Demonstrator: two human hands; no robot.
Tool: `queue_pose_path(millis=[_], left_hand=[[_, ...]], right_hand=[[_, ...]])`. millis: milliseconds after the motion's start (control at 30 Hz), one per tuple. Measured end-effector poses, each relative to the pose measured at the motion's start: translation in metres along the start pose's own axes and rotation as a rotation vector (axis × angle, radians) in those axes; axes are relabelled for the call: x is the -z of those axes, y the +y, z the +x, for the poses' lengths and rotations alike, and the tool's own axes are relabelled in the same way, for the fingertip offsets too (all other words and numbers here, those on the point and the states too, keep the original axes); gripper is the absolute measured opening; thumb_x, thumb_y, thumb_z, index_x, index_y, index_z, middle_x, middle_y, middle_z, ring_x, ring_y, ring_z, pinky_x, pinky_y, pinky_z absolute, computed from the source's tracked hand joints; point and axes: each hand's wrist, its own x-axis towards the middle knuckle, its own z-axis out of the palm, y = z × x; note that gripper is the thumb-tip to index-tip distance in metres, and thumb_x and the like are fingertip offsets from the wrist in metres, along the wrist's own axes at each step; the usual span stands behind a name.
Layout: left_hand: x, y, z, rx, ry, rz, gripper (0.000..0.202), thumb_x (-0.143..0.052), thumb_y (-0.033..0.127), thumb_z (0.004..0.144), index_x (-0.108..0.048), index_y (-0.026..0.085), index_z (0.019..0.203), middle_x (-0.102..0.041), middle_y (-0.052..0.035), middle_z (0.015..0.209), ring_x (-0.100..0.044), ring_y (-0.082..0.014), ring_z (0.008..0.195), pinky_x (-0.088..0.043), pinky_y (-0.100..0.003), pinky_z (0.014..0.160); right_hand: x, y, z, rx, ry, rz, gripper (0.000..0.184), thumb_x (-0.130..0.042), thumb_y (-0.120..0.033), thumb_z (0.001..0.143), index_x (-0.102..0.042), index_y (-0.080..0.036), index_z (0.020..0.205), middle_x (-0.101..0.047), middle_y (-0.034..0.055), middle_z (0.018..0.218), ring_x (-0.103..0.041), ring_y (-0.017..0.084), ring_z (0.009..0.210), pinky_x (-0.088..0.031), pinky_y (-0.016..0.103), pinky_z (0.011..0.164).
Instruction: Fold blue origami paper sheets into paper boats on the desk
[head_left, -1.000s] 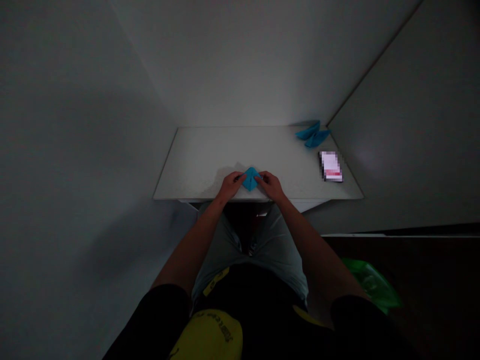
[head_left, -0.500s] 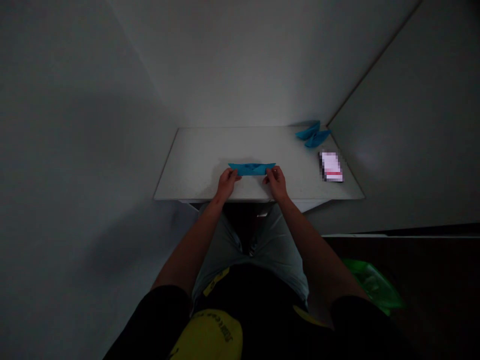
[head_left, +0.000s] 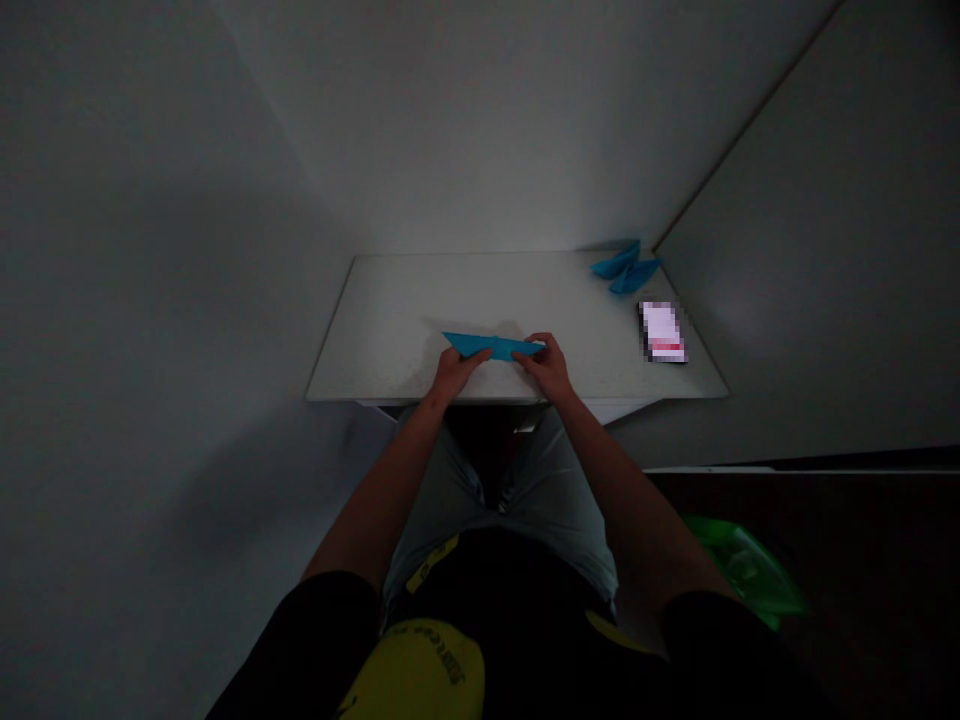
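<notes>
A long blue folded paper boat (head_left: 493, 346) is held between both hands above the white table, near its front edge. My left hand (head_left: 451, 374) grips its lower left side, the thumb lying along the paper. On the other end, my right hand (head_left: 550, 370) is closed, thumb in front and fingers behind. The boat slants a little, its pointed left end higher than the right. Fingers partly hide its right end. Two more blue paper boats (head_left: 616, 263) (head_left: 634, 276) rest together at the table's back right corner.
A phone with a lit, blurred-out screen (head_left: 664, 332) lies on the right side of the white table (head_left: 405, 300). Walls close in the table at the back and the right. Below right, a green plastic bag (head_left: 750, 570) sits on the dark floor.
The paper boat has tilted, its left end now further left and its right end lower. Both thumbs have slid inward along its near side. The other boats and the phone stay put.
</notes>
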Motion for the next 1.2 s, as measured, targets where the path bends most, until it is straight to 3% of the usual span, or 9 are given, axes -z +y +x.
queue_pose_path(millis=[133,267,367,500,667,800,933,1133,1200], left_hand=[[-0.001,0.003,0.002,0.040,0.046,-0.085,0.053,-0.083,0.067,0.081,-0.076,0.015,0.092,-0.080,-0.0092,0.095,-0.077,-0.0268,0.096,-0.063,-0.048,0.099],[0.000,0.002,0.005,0.003,0.163,-0.118,0.059,-0.075,0.074,0.086,-0.072,0.017,0.100,-0.079,-0.0113,0.107,-0.074,-0.0248,0.104,-0.064,-0.042,0.097],[0.003,-0.002,0.005,-0.035,0.196,-0.099,0.065,-0.071,0.079,0.086,-0.070,0.018,0.107,-0.076,-0.0119,0.112,-0.072,-0.0237,0.106,-0.064,-0.037,0.092],[0.007,-0.007,0.005,-0.051,0.157,-0.055,0.070,-0.070,0.085,0.082,-0.069,0.018,0.098,-0.073,-0.0080,0.096,-0.071,-0.0216,0.095,-0.063,-0.033,0.082],[0.008,-0.004,0.002,-0.050,0.109,-0.033,0.070,-0.072,0.085,0.080,-0.070,0.017,0.093,-0.073,-0.0069,0.090,-0.070,-0.0211,0.088,-0.061,-0.032,0.077],[0.005,0.002,-0.001,-0.070,0.057,-0.002,0.071,-0.065,0.083,0.086,-0.075,0.017,0.110,-0.077,-0.0131,0.111,-0.073,-0.0242,0.100,-0.061,-0.034,0.083],[0.004,0.005,0.000,-0.075,0.080,-0.017,0.074,-0.063,0.083,0.085,-0.073,0.018,0.118,-0.076,-0.0117,0.105,-0.072,-0.0208,0.086,-0.061,-0.033,0.075],[0.002,0.011,-0.007,-0.083,0.073,0.110,0.067,-0.060,0.080,0.089,-0.074,0.017,0.109,-0.072,-0.0065,0.090,-0.069,-0.0184,0.075,-0.059,-0.032,0.069],[0.001,0.013,-0.010,-0.082,0.080,0.150,0.066,-0.061,0.080,0.089,-0.074,0.017,0.107,-0.072,-0.0056,0.087,-0.067,-0.0181,0.074,-0.058,-0.032,0.069]], right_hand=[[0.000,0.000,0.001,-0.033,0.034,-0.066,0.060,-0.075,-0.079,0.078,-0.054,-0.027,0.102,-0.051,-0.0073,0.063,-0.051,0.016,0.055,-0.042,0.030,0.053],[0.000,-0.003,-0.006,-0.020,0.000,-0.160,0.058,-0.059,-0.084,0.089,-0.055,-0.027,0.098,-0.055,-0.0056,0.060,-0.054,0.017,0.055,-0.044,0.030,0.056],[0.005,-0.012,-0.020,0.043,-0.124,-0.256,0.050,-0.055,-0.073,0.099,-0.061,-0.025,0.111,-0.070,-0.0008,0.077,-0.059,0.016,0.059,-0.046,0.029,0.061],[0.020,-0.024,-0.038,0.182,-0.334,-0.422,0.048,-0.062,-0.053,0.102,-0.062,-0.023,0.140,-0.076,0.0012,0.091,-0.065,0.016,0.069,-0.046,0.028,0.069],[0.031,-0.031,-0.046,0.202,-0.408,-0.479,0.036,-0.065,-0.047,0.103,-0.070,-0.023,0.130,-0.074,0.0001,0.084,-0.065,0.017,0.069,-0.044,0.027,0.069],[0.040,-0.045,-0.045,0.207,-0.527,-0.532,0.019,-0.062,-0.035,0.106,-0.076,-0.024,0.113,-0.079,0.0016,0.092,-0.069,0.015,0.070,-0.047,0.026,0.072],[0.074,-0.073,-0.042,0.192,-0.357,-0.557,0.030,-0.051,-0.031,0.111,-0.072,-0.028,0.133,-0.081,0.0014,0.098,-0.071,0.014,0.069,-0.052,0.027,0.076],[0.159,-0.101,-0.017,0.126,0.156,-0.659,0.032,-0.052,-0.035,0.111,-0.070,-0.026,0.135,-0.081,0.0034,0.095,-0.071,0.016,0.062,-0.055,0.030,0.071],[0.185,-0.101,-0.003,0.113,0.297,-0.768,0.038,-0.051,-0.035,0.111,-0.065,-0.026,0.145,-0.081,0.0040,0.094,-0.070,0.018,0.063,-0.055,0.031,0.074]])
